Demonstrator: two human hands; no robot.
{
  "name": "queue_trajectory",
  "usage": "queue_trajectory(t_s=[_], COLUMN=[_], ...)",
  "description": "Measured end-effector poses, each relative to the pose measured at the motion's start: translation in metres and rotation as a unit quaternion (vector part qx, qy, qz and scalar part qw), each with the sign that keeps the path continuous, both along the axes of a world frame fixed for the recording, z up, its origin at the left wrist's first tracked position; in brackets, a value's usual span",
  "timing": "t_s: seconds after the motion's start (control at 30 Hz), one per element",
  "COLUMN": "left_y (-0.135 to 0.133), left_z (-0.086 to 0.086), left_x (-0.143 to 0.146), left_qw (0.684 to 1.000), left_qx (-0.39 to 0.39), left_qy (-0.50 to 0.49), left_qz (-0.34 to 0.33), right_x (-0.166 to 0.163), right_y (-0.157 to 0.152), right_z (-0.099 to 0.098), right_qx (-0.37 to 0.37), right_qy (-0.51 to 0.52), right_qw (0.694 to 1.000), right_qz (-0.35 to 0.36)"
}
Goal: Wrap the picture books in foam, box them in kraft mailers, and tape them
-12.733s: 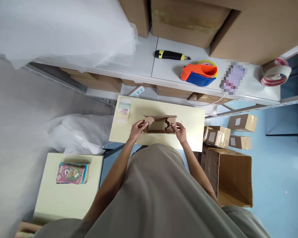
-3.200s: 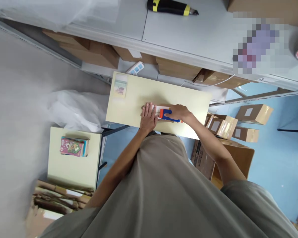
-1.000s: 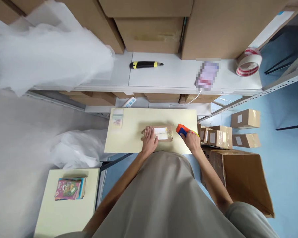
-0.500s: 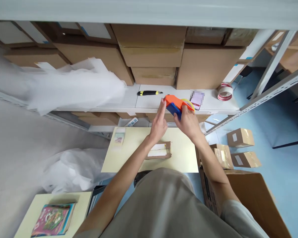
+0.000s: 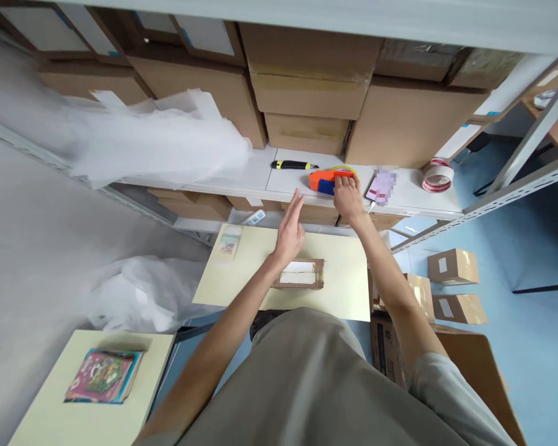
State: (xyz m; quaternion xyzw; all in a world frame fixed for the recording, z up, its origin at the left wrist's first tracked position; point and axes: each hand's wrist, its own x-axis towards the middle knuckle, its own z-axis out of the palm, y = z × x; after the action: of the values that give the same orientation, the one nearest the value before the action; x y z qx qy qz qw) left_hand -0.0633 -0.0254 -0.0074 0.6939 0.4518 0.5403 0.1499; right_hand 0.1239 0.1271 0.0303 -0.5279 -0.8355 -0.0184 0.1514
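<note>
The person's right hand (image 5: 348,197) is curled over the right end of an orange and blue tape dispenser (image 5: 322,181), fingers closed on it, at the front of the shelf (image 5: 286,180). The left hand (image 5: 289,235) is spread flat with fingers straight and thumb apart, holding nothing; its forearm passes in front of the left end of a small carton (image 5: 307,284). That carton lies on the desk (image 5: 341,305), white labels (image 5: 297,278) on its top, with the tape dispenser just past 12 o'clock from it. Around the dispenser, a black and yellow utility knife (image 5: 294,165) sits at 10 o'clock, a pixelated phone (image 5: 380,186) at 3 o'clock, and a tape roll (image 5: 437,176) farther out the same way. From the carton, stacked books (image 5: 103,375) lie at 8 o'clock on a second desk (image 5: 81,424).
</note>
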Motion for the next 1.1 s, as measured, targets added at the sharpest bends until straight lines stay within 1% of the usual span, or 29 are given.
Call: queue_trajectory(t_s=[0.07,0.13,0.17,0.2,0.23,0.3,0.37,0.4,0.43,0.5,0.57,0.6,0.73,0.83,0.9,1.0,1.03,1.1], left_y=[-0.012,-0.028,-0.038,-0.049,-0.061,-0.086,-0.111,-0.121,-0.130,-0.141,-0.147,-0.148,-0.145,-0.140,-0.136,-0.128,-0.126,-0.123], left_z=[-0.023,-0.057,-0.076,-0.095,-0.114,-0.145,-0.165,-0.171,-0.176,-0.180,-0.182,-0.182,-0.183,-0.183,-0.183,-0.184,-0.184,-0.185], left_x=[-0.012,-0.026,-0.034,-0.042,-0.049,-0.062,-0.071,-0.074,-0.076,-0.076,-0.073,-0.071,-0.063,-0.059,-0.056,-0.055,-0.056,-0.058], left_qw=[0.999,0.990,0.980,0.963,0.940,0.888,0.848,0.837,0.832,0.832,0.836,0.838,0.840,0.838,0.831,0.821,0.822,0.827], left_qx=[-0.044,-0.118,-0.163,-0.216,-0.275,-0.389,-0.462,-0.483,-0.496,-0.506,-0.506,-0.504,-0.499,-0.498,-0.504,-0.513,-0.512,-0.507], left_qy=[-0.012,-0.028,-0.042,-0.055,-0.063,-0.059,-0.042,-0.034,-0.029,-0.030,-0.036,-0.038,-0.022,0.013,0.034,0.050,0.053,0.059], left_qz=[0.022,0.068,0.107,0.150,0.190,0.240,0.256,0.255,0.248,0.226,0.208,0.204,0.211,0.222,0.233,0.244,0.243,0.234], right_x=[0.000,0.001,0.002,0.004,0.006,0.012,0.021,0.025,0.029,0.035,0.038,0.038,0.035,0.035,0.038,0.043,0.044,0.044], right_y=[-0.018,-0.049,-0.067,-0.087,-0.107,-0.144,-0.173,-0.185,-0.194,-0.208,-0.216,-0.218,-0.221,-0.218,-0.216,-0.215,-0.214,-0.214], right_z=[-0.003,-0.011,-0.018,-0.026,-0.037,-0.063,-0.092,-0.106,-0.119,-0.141,-0.157,-0.163,-0.184,-0.198,-0.206,-0.215,-0.217,-0.218], right_qx=[0.035,0.054,0.041,0.005,-0.053,-0.187,-0.297,-0.337,-0.367,-0.397,-0.394,-0.387,-0.365,-0.360,-0.379,-0.419,-0.424,-0.421], right_qy=[0.016,0.032,0.032,0.021,0.000,-0.056,-0.103,-0.114,-0.113,-0.079,-0.024,0.001,0.051,0.098,0.170,0.277,0.296,0.302], right_qw=[0.999,0.997,0.998,0.998,0.996,0.976,0.943,0.928,0.918,0.912,0.918,0.921,0.925,0.919,0.898,0.850,0.840,0.838], right_qz=[-0.020,-0.037,-0.045,-0.055,-0.069,-0.098,-0.112,-0.108,-0.097,-0.064,-0.040,-0.039,-0.089,-0.126,-0.143,-0.162,-0.166,-0.171])
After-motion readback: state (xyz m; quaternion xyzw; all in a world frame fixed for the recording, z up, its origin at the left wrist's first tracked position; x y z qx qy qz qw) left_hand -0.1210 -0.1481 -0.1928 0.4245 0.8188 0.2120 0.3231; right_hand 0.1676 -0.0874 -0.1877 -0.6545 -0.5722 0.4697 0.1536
